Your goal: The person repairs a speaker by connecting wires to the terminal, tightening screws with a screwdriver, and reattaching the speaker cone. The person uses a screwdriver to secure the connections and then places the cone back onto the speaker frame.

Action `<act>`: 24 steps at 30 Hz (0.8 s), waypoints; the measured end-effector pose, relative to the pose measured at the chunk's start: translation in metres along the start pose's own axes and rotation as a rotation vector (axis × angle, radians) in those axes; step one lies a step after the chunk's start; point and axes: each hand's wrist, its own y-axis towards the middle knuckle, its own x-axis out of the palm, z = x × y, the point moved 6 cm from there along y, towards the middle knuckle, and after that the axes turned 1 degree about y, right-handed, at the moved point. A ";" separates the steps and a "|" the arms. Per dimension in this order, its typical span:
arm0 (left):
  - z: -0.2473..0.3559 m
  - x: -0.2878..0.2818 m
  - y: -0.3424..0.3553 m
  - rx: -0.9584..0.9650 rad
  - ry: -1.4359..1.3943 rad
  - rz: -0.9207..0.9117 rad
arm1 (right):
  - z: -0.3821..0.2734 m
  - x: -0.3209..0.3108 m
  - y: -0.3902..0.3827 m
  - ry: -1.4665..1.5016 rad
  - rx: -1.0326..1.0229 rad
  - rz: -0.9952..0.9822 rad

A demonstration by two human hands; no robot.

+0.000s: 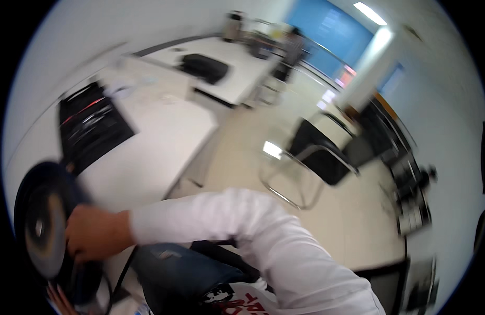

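Observation:
A round dark blue object (33, 181) with a shiny grey disc on its face stands at the lower left, and its exact kind is unclear. My right hand (98, 233) reaches across to the left and rests against the disc's right side. Its fingers are curled closed, and whatever is between them is hidden. Below, at the object's lower edge, the stretched fingers of my left hand (61, 299) show, while the rest of that hand is out of view. A dark cord (122, 275) runs down beside the object.
An open black tool case (95, 123) lies on the white table (153, 157). A black bag (204, 68) rests on a farther table, near a person (292, 52). A black chair (321, 152) with metal legs stands on the right. Dark equipment (405, 178) lines the right wall.

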 end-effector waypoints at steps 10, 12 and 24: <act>0.053 -0.019 -0.016 -0.080 -0.069 0.468 | 0.003 0.000 0.010 0.306 0.473 -0.284; 0.051 -0.022 -0.015 -0.143 -0.081 0.531 | 0.015 -0.001 0.018 0.312 0.502 -0.306; 0.052 -0.010 -0.016 -0.090 0.017 0.453 | 0.010 0.021 0.023 0.302 0.510 -0.373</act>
